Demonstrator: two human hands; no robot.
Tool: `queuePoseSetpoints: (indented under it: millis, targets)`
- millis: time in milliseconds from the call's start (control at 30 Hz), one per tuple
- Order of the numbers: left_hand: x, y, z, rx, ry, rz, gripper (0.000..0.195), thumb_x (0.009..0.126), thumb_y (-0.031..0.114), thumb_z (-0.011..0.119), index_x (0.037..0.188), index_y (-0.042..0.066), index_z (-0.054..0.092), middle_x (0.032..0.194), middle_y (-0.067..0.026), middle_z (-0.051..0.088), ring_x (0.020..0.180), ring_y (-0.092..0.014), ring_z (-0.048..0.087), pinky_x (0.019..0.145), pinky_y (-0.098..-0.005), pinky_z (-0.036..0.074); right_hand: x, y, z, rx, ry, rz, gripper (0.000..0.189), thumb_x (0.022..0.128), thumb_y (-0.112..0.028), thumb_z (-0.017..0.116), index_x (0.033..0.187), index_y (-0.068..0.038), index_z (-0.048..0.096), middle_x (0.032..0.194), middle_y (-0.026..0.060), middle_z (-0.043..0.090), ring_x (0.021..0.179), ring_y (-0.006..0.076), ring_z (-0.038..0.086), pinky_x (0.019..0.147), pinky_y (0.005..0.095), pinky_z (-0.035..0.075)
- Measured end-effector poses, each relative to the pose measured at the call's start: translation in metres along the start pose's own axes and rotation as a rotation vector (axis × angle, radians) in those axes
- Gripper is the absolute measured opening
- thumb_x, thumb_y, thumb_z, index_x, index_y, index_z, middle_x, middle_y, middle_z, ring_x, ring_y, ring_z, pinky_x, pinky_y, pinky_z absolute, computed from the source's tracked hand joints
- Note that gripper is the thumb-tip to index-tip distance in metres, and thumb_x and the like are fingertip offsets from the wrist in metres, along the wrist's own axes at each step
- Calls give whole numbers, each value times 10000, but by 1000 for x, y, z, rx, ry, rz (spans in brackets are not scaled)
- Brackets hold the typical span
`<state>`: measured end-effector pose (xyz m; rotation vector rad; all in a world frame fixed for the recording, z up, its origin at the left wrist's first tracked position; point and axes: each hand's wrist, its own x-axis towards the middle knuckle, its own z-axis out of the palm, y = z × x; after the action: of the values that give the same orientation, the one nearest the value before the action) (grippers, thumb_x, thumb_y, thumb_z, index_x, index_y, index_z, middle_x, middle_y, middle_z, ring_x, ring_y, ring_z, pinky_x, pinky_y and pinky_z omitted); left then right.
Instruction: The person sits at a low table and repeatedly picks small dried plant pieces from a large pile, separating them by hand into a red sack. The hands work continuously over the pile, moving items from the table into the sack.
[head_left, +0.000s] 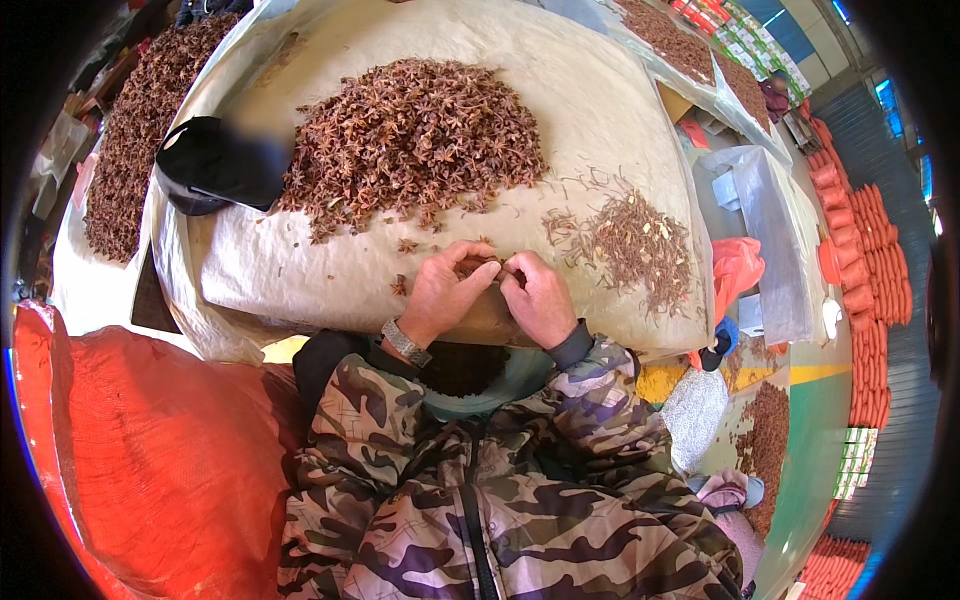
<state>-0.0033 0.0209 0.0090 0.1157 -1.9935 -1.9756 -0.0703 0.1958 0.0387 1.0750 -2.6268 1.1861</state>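
My left hand (450, 289), with a metal-banded watch (405, 343) at the wrist, curls its fingers around brown star anise. Its thumb and fingertips meet those of my right hand (536, 296) over the table's near edge. The right thumb and forefinger are close together there; what lies between them is too small to make out. Loose star anise pieces (398, 285) lie just left of my left hand. Beyond my hands rises a large star anise heap (420, 142). To the right of my right hand spreads a pile of thin brown stems (634, 244) mixed with pale bits.
A pale sheet (600, 67) covers the table. Below its near edge, at my lap, sits a bluish basin (525, 382) with dark contents. A big red sack (165, 450) stands left. A person in a black cap (191, 161) is at the table's left. Stacked red sacks (862, 255) line the right.
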Motion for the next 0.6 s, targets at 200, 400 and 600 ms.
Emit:
queuePoseSetpoints:
  millis: [200, 400, 600]
  targets:
    - [0, 1, -1, 68, 44, -46, 143, 982, 52, 761, 1110, -11, 753, 964, -78, 790, 869, -132, 748, 785, -293, 601, 8, -7, -2, -120, 7, -133, 84, 944, -97, 707, 921, -42, 647, 891, 177, 688, 810, 422, 690, 712, 505, 552]
    - [6, -11, -6, 238, 257, 163, 162, 966, 9, 726, 1127, 20, 736, 919, -56, 742, 834, -127, 717, 745, -293, 593, 12, -13, -8, -117, 32, -89, 118, 905, -95, 756, 880, -49, 649, 891, 162, 686, 843, 405, 694, 714, 497, 552]
    - [12, -12, -42, -373, 411, -85, 229, 1030, 5, 584, 1229, 33, 691, 1069, -11, 689, 852, -76, 662, 776, -238, 561, 1, -1, 7, 33, -34, -91, 161, 849, -65, 824, 880, -49, 666, 939, 140, 683, 851, 374, 702, 734, 465, 560]
